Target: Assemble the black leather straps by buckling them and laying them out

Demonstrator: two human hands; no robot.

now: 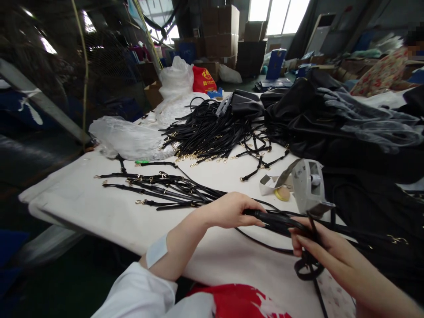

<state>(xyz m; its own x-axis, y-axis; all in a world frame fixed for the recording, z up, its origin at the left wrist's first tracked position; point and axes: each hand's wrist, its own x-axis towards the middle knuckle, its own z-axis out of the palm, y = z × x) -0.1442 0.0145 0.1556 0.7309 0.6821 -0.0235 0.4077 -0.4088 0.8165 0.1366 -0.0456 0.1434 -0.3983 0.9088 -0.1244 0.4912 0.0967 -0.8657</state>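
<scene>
Near the table's front edge, my left hand [236, 210] is closed around a bundle of black straps [274, 219]. My right hand [318, 243] grips the same bundle farther right, where one strap curls into a loop [308, 269] below the fingers. A loose end hangs down past the table edge. Left of my hands lie several more black straps [165, 185] with gold clasps, their tails running toward the bundle. Just beyond my right hand stands a grey-white dispenser [308, 185] with a strip of material coming out of it.
A large pile of black straps [208, 128] with gold clips sits mid-table. Black leather-like material [298, 101] and clear plastic [374, 115] cover the right side. Plastic bags [129, 137] lie at the left. Another person's patterned sleeve [380, 73] shows far right. Stacked cartons [220, 33] stand behind.
</scene>
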